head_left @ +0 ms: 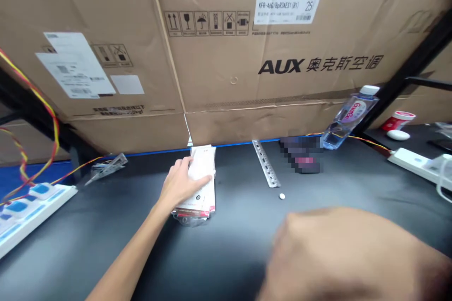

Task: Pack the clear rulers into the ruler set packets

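Observation:
My left hand [180, 183] lies on a stack of white and red booklets [205, 162] on the black tabletop [226, 254], with the thumb across the top and the fingers at the far edge. Clear plastic shows beneath the stack's near end. My right hand [339, 256] fills the lower right, very close to the camera and blurred. Nothing shows in it, and its fingers are hidden. A perforated metal strip [265, 163] and a small white disc [281, 196] lie nearest to it.
Large AUX cardboard boxes [233, 56] line the far edge. A tilted water bottle [348, 120] rests against them beside a pixelated object [302, 154]. White power strips [31, 211] [420, 164] with red-yellow wires sit at both sides. A clear plastic piece [108, 168] lies left.

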`<state>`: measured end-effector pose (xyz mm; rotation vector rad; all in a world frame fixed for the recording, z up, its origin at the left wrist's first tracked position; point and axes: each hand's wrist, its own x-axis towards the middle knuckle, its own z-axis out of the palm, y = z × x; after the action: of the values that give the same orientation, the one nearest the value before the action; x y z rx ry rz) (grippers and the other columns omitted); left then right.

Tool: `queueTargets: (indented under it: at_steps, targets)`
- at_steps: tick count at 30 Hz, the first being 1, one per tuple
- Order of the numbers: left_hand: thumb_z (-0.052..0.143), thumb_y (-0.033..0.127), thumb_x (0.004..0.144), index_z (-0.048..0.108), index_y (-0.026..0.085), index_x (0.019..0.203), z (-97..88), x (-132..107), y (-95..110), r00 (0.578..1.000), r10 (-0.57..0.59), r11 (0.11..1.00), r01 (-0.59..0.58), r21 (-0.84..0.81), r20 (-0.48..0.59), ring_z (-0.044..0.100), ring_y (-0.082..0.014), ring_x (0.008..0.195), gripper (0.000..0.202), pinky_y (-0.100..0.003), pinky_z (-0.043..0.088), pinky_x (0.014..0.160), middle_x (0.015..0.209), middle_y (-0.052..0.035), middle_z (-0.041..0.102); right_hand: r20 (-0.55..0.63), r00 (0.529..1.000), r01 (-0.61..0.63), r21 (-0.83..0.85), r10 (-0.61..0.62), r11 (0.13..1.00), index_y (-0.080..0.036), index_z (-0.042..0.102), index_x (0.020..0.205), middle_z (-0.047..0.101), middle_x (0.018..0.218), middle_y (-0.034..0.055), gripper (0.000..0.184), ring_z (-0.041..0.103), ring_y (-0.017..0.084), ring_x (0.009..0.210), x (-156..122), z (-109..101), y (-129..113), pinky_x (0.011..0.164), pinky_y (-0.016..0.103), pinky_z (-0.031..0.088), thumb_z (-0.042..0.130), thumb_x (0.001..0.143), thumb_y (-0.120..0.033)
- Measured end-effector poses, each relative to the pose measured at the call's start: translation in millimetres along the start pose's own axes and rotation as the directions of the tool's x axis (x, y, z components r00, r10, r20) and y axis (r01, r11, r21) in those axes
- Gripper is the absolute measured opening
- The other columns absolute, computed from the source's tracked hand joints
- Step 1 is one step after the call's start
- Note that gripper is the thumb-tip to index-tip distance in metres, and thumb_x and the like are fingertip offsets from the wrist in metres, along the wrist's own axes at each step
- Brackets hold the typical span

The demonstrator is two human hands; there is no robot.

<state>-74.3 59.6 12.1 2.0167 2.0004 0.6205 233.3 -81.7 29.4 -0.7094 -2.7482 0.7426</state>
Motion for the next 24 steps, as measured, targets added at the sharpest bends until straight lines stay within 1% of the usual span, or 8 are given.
queueTargets:
  at_steps: [3,5,7,12,16,18,21,24]
  targets:
    - [0.069,0.068,0.072,0.054,0.026,0.130,-6.0,2.9,-1.2,0.995,-0.069,0.998,0.069,0.005,0.071,0.065,-0.0339,0.109,0.072,-0.044,0.049,0.088,0.120,-0.0090,0.066,-0.169,0.945,-0.213,0.327,0.279,0.921,-0.024,0.066,0.111,0.073,0.093,0.0047,0.033,0.073,0.017,0.081,45.1,-27.3,46.8,0.069,0.027,0.055,0.039,0.107,-0.041]
    - [0.071,0.064,0.072,0.053,0.027,0.130,-9.2,4.5,-1.1,0.995,-0.077,0.997,0.079,-0.026,0.058,0.066,-0.0308,0.106,0.071,-0.040,0.049,0.086,0.119,-0.0075,0.067,-0.232,0.823,-0.315,0.573,0.519,0.757,-0.020,0.062,0.102,0.064,0.072,-0.0008,0.040,0.063,0.013,0.051,64.8,-30.8,70.0,0.048,0.024,0.047,0.037,0.106,-0.051]
    - [0.073,0.060,0.072,0.053,0.025,0.130,-11.8,4.9,0.1,0.998,-0.069,0.997,0.070,-0.030,0.011,0.067,-0.0297,0.105,0.070,-0.039,0.049,0.086,0.120,-0.0078,0.067,-0.213,0.745,-0.376,0.648,0.632,0.662,-0.019,0.061,0.088,0.055,0.059,-0.0042,0.049,0.055,0.011,0.039,72.1,-27.0,81.9,0.041,0.023,0.039,0.039,0.103,-0.060]
    - [0.071,0.054,0.076,0.058,0.023,0.125,-12.6,-0.8,10.0,0.995,-0.066,0.994,0.059,-0.093,-0.071,0.070,-0.0273,0.096,0.059,-0.038,0.051,0.084,0.123,-0.0088,0.069,-0.472,0.642,-0.459,0.395,0.604,0.796,-0.020,0.055,0.056,0.048,0.044,-0.0014,0.066,0.054,0.013,0.040,63.5,-25.8,86.1,0.049,0.027,0.041,0.035,0.102,-0.063]
    - [0.067,0.047,0.081,0.066,0.021,0.116,-7.2,-11.5,23.6,0.995,-0.013,0.965,-0.013,-0.262,-0.099,0.072,-0.0262,0.097,0.044,-0.035,0.053,0.082,0.119,-0.0081,0.073,-0.616,0.550,-0.527,0.269,0.564,0.807,-0.019,0.068,0.080,0.071,0.074,0.0061,0.050,0.068,0.020,0.072,55.8,-41.6,101.3,0.073,0.032,0.049,0.035,0.105,-0.046]
    - [0.066,0.045,0.082,0.068,0.020,0.113,-6.4,-17.7,31.8,0.994,0.024,0.926,-0.061,-0.373,-0.104,0.072,-0.0259,0.097,0.039,-0.033,0.054,0.080,0.112,-0.0078,0.075,-0.654,0.506,-0.576,0.229,0.562,0.785,-0.018,0.070,0.101,0.074,0.101,0.0109,0.029,0.069,0.026,0.094,52.5,-47.9,114.7,0.085,0.035,0.048,0.050,0.098,-0.038]
    - [0.065,0.041,0.082,0.069,0.018,0.106,-9.7,-26.7,45.2,0.998,0.023,0.793,-0.058,-0.607,-0.066,0.072,-0.0223,0.087,0.034,-0.030,0.056,0.075,0.105,-0.0068,0.075,-0.644,0.469,-0.649,0.214,0.604,0.731,-0.015,0.067,0.115,0.072,0.111,0.0153,0.038,0.066,0.030,0.101,47.4,-50.4,134.4,0.087,0.038,0.047,0.068,0.084,-0.036]
    - [0.059,0.046,0.083,0.065,0.017,0.114,-13.6,-34.8,58.4,0.981,-0.068,0.531,0.191,-0.826,0.182,0.068,-0.0190,0.066,0.043,-0.032,0.057,0.062,0.100,-0.0080,0.075,-0.579,0.459,-0.678,0.262,0.674,0.687,-0.015,0.068,0.114,0.074,0.096,0.0106,0.043,0.068,0.025,0.086,43.2,-48.8,147.3,0.077,0.034,0.048,0.074,0.078,-0.038]
